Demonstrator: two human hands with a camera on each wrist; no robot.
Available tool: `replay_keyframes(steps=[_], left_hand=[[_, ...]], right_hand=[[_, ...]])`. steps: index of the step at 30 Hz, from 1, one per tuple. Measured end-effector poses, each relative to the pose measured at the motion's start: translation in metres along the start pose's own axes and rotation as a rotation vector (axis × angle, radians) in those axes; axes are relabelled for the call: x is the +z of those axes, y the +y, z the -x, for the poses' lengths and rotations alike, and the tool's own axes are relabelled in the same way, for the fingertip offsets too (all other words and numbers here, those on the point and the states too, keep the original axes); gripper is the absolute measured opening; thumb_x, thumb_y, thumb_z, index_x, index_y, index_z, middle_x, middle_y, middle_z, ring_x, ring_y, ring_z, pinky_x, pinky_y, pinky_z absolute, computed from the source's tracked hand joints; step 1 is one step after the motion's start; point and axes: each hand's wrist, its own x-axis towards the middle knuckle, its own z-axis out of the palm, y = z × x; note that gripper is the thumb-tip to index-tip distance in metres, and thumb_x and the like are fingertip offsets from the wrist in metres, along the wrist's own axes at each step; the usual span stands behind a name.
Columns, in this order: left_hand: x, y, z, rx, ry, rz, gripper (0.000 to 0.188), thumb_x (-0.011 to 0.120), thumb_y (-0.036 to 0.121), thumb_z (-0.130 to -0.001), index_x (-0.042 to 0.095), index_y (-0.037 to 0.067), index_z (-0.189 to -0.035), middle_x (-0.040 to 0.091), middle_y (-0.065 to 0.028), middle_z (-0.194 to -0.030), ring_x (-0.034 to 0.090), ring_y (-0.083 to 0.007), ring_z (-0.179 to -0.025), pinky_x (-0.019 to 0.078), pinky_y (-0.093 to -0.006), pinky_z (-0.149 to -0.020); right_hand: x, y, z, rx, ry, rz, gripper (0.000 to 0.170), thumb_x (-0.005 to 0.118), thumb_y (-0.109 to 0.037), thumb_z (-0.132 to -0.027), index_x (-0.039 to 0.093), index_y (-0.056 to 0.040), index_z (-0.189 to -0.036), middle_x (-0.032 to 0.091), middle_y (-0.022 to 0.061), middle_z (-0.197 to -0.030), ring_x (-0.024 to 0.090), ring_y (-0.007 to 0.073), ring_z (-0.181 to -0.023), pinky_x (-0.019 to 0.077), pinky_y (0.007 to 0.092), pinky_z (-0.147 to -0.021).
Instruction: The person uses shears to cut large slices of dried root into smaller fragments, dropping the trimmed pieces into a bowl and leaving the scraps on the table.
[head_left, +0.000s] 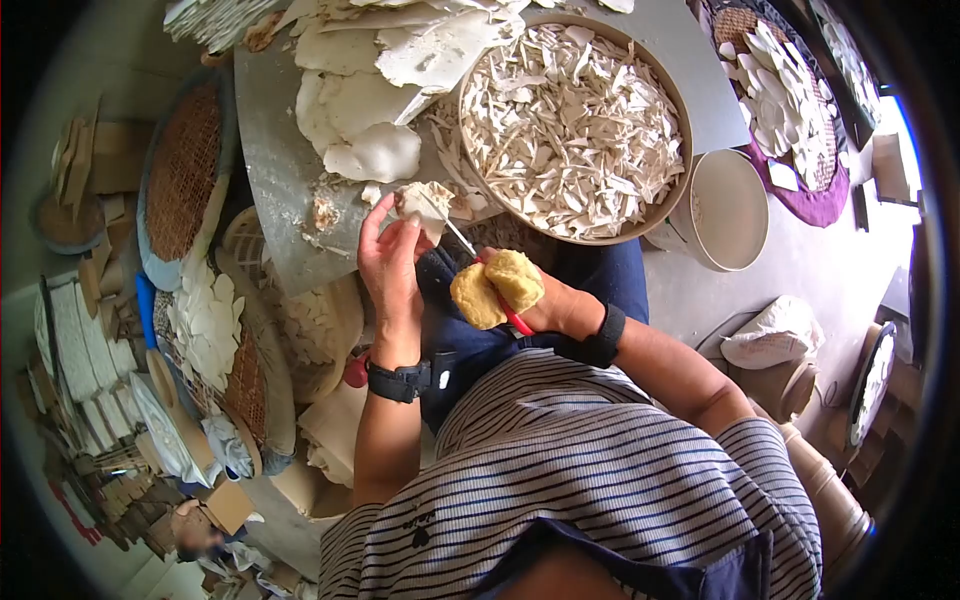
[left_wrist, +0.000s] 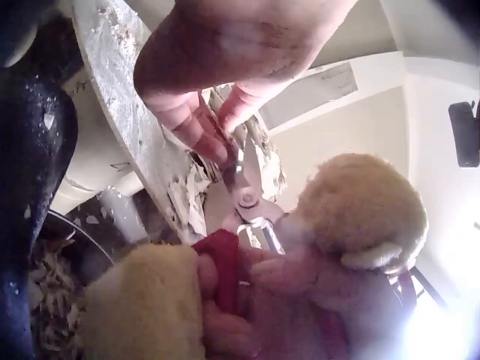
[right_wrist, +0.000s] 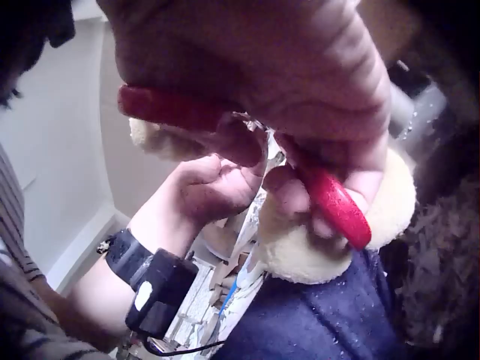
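My right hand [head_left: 562, 304] grips red-handled scissors [right_wrist: 337, 201] whose handles are wrapped in thick yellow foam pads [head_left: 478, 296]. In the head view the blades point up and left, toward my left hand [head_left: 388, 268]. That hand pinches a small off-white, flat, brittle-looking piece [head_left: 430, 204] between thumb and fingers. The blades overlap the piece in the head view. Seen from the left wrist, the scissor blades [left_wrist: 250, 171] stand apart, right at the left fingertips. The left hand partly hides the piece there.
A round tray [head_left: 686, 185] heaped with cut white strips stands ahead on a grey metal table [head_left: 712, 70]. Larger white flat slabs [head_left: 345, 110] are piled left of it. A white bucket [head_left: 745, 210] stands at right; woven baskets [head_left: 190, 170] line the left.
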Motion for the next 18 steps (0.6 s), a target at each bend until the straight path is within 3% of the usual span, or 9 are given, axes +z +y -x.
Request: replay_keyframes(steps=[6, 10, 13, 17, 18], left_hand=[[0.001, -0.007, -0.005, -0.037, 0.046, 0.004, 0.041, 0.059, 0.001, -0.081, 0.051, 0.001, -0.121, 0.061, -0.0051, -0.084, 0.058, -0.0107, -0.07, 0.0499, -0.0238, -0.061], [-0.005, -0.006, -0.009, -0.08, -0.064, -0.026, 0.041, 0.056, 0.002, -0.083, 0.048, 0.002, -0.124, 0.061, -0.0086, -0.093, 0.061, -0.015, -0.078, 0.0522, -0.0274, -0.067], [-0.007, -0.006, -0.009, -0.101, -0.093, -0.035, 0.041, 0.055, 0.001, -0.084, 0.047, 0.002, -0.124, 0.061, -0.0092, -0.093, 0.061, -0.0155, -0.078, 0.0528, -0.0278, -0.067], [0.0, -0.006, -0.006, -0.111, -0.071, -0.034, 0.041, 0.056, 0.001, -0.083, 0.048, 0.002, -0.123, 0.061, -0.0086, -0.09, 0.061, -0.0148, -0.075, 0.0539, -0.029, -0.065], [0.001, -0.005, -0.007, -0.121, -0.06, -0.034, 0.041, 0.057, 0.001, -0.082, 0.049, 0.001, -0.122, 0.061, -0.0078, -0.087, 0.06, -0.0141, -0.073, 0.054, -0.0289, -0.064]], right_hand=[[0.005, -0.005, 0.006, 0.036, 0.068, 0.05, 0.022, 0.056, -0.019, -0.077, 0.06, -0.0042, -0.092, 0.061, 0.0141, -0.087, 0.058, 0.0331, -0.084, 0.0481, 0.0384, -0.074], [0.009, -0.001, 0.007, 0.046, 0.08, -0.061, 0.02, 0.056, -0.018, -0.077, 0.06, -0.0048, -0.092, 0.061, 0.0141, -0.088, 0.058, 0.0326, -0.085, 0.048, 0.0382, -0.074], [0.0, 0.005, 0.0, -0.143, 0.046, 0.149, 0.021, 0.057, -0.018, -0.076, 0.059, -0.0046, -0.091, 0.061, 0.0143, -0.089, 0.058, 0.0326, -0.086, 0.0478, 0.0379, -0.075], [0.001, -0.001, 0.001, 0.073, 0.046, 0.017, 0.019, 0.057, -0.017, -0.075, 0.058, -0.0043, -0.089, 0.06, 0.0144, -0.087, 0.057, 0.0333, -0.085, 0.0476, 0.0382, -0.076], [0.002, -0.001, 0.001, 0.046, 0.075, 0.045, 0.019, 0.058, -0.018, -0.074, 0.058, -0.0044, -0.087, 0.06, 0.0143, -0.085, 0.058, 0.0335, -0.083, 0.0481, 0.038, -0.074]])
